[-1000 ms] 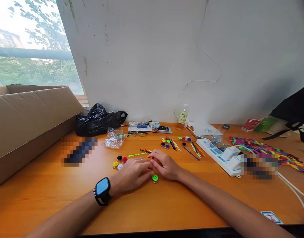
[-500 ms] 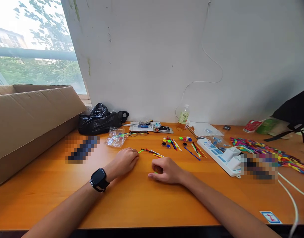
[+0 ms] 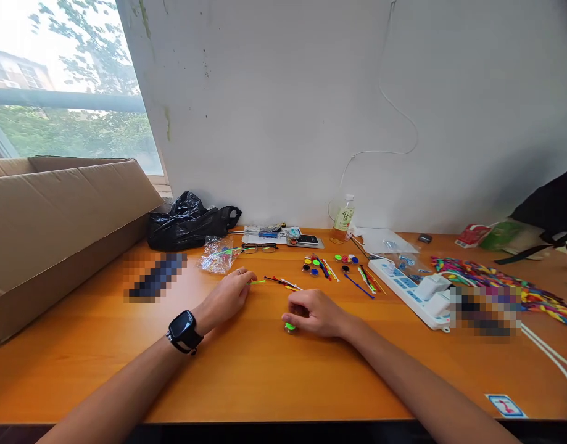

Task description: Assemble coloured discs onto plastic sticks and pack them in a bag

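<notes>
My left hand point(image 3: 228, 298), with its fingers together and pointing forward, pinches the left end of a thin green plastic stick point(image 3: 260, 282) at the tabletop. Just right of that stick lie several black, red, yellow and white sticks point(image 3: 283, 283). My right hand point(image 3: 314, 313) is curled, its thumb and fingers closed at a small bright green disc point(image 3: 290, 327) low over the table. Part of the disc is hidden by the thumb. Beyond the right hand are several coloured discs point(image 3: 314, 263), more sticks point(image 3: 329, 269) and a lone blue stick point(image 3: 360, 287).
A cardboard box point(image 3: 70, 228) stands at the left, near a black plastic bag point(image 3: 186, 222). Glasses point(image 3: 259, 248), a phone point(image 3: 307, 240) and a bottle point(image 3: 343, 219) sit towards the wall. A white power strip point(image 3: 406, 293) and a colourful pile point(image 3: 500, 283) lie right.
My left hand has drawn back slightly to the left, showing more of the green stick. My right thumb has closed towards the fingers, and the green disc now shows below it.
</notes>
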The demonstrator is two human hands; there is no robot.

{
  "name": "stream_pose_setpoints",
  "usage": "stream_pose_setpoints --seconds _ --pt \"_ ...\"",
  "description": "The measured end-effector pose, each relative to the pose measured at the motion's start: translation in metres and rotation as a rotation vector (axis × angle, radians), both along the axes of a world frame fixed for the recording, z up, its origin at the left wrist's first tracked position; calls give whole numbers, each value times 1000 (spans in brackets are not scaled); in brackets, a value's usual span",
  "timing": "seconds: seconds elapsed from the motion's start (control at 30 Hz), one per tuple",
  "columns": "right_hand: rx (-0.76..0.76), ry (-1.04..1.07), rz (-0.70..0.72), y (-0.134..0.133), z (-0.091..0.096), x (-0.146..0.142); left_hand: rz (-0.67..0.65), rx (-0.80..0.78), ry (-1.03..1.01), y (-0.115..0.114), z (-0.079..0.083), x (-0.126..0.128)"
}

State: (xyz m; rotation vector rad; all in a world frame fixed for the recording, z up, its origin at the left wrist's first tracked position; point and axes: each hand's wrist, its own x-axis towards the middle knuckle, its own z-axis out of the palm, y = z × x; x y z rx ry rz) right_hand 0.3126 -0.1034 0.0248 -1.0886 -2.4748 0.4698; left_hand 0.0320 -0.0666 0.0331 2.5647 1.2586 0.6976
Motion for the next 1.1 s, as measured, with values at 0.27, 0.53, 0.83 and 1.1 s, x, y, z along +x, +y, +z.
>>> stream_pose_setpoints --seconds 0.27,0.53,0.83,1.1 --pt "14 81 -118 1 5 4 -125 47 -273 -10 10 11" --pt "-83 327 -160 7 -8 -1 -215 48 -424 -26 7 23" --pt "-164 491 -114 8 -12 -9 -179 60 -511 -30 5 31" --pt "-192 598 -170 8 -9 -9 -139 64 -506 -30 4 31"
